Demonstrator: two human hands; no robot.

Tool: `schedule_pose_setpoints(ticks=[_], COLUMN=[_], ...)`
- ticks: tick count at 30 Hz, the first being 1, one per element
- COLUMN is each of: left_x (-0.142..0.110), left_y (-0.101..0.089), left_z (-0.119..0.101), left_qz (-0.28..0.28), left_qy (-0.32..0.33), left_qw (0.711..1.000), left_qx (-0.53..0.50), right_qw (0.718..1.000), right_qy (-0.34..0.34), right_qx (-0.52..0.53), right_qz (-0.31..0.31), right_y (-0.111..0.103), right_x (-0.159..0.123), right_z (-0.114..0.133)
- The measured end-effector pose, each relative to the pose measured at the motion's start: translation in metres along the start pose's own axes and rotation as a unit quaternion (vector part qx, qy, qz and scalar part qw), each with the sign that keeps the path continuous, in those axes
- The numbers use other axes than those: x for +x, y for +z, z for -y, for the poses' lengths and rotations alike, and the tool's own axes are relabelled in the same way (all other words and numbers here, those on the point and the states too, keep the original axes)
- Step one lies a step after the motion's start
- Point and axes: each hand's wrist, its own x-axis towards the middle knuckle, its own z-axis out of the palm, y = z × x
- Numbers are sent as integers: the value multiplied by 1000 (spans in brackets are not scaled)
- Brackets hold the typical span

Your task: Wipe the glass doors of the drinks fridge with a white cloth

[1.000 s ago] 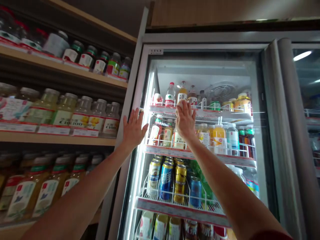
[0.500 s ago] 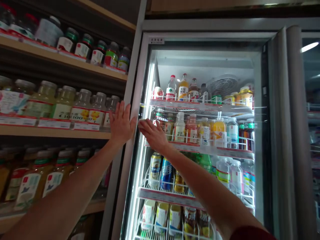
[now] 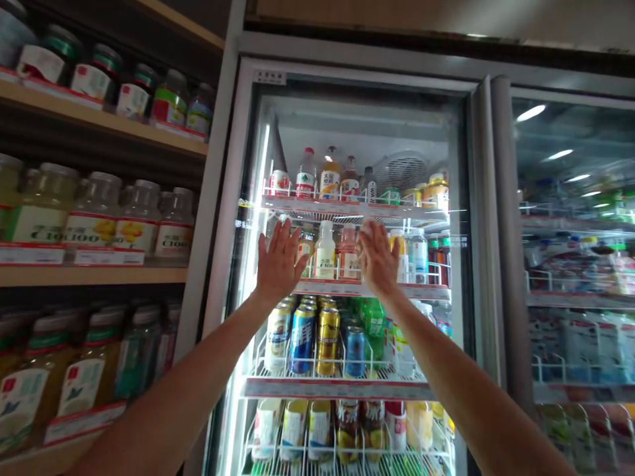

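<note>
My left hand (image 3: 279, 263) is raised with fingers spread and palm flat toward the glass door (image 3: 461, 218) of a lit drinks cooler (image 3: 233, 198). My right hand (image 3: 379, 259) is raised the same way, a bottle's width to its right. Both hands hold nothing. They sit level with the second shelf (image 3: 347, 288), in front of a white bottle (image 3: 325, 251) and a pink bottle (image 3: 347, 251). Below them stand beer cans (image 3: 302, 337) in wire racks.
Wooden shelves (image 3: 99, 274) with jars and bottles fill the left side. A second glass-fronted cooler (image 3: 575, 264) stands to the right, past a grey door post (image 3: 501, 231). More bottles line the cooler's top shelf (image 3: 347, 210) and bottom rack (image 3: 322, 430).
My left hand has moved right from the cooler's frame onto the glass. My right hand has swung right and up, ending beside it. The view has shifted to the right.
</note>
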Motion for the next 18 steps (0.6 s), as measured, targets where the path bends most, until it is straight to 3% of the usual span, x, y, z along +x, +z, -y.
schedule_pose_setpoints(ticks=[2, 3, 4, 8, 9, 14, 16, 18], left_x=[-2, -2, -2, -2, -2, -6, -9, -12], left_y=[10, 14, 18, 31, 33, 42, 46, 50], left_z=[-16, -24, -32, -61, -68, -91, -100, -110], left_qz=[5, 6, 8, 17, 20, 30, 33, 35], left_qy=[7, 8, 9, 24, 26, 38, 50, 61], left_qw=[1000, 1000, 1000, 999, 999, 998, 998, 997], left_qx=[-8, -11, -15, -31, -35, -39, -35, -32], right_qw=[994, 992, 994, 997, 996, 986, 990, 999], right_qy=[92, 105, 94, -56, -57, 148, 124, 40], right_qx=[-13, -17, -18, -17, -22, -43, -31, -22], right_qz=[-54, -64, -57, 55, 61, -66, -61, -13], right_y=[-5, -8, -10, -21, -23, -29, -27, -27], right_x=[-7, -13, -21, -50, -53, -58, -65, -75], right_z=[-20, -25, -27, -34, -42, -87, -84, -78])
